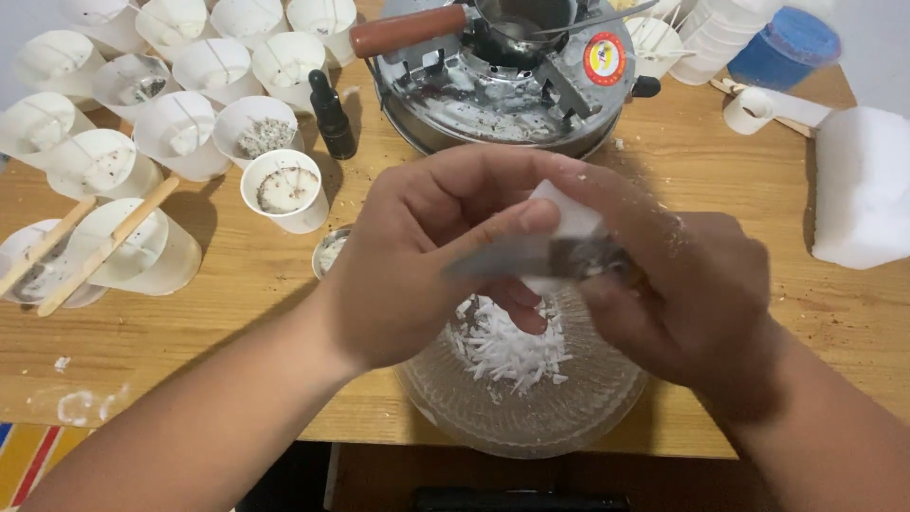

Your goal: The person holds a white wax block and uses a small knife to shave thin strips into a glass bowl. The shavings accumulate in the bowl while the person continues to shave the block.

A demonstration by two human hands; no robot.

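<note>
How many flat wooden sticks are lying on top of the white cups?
2. Both are at the left edge of the table: one stick across the near cup, the other stick across the cup beside it. More may be hidden.

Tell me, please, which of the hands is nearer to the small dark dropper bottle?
Left. The left hand lies just below and right of the dropper bottle, while the right hand sits farther right, beyond the white block.
</note>
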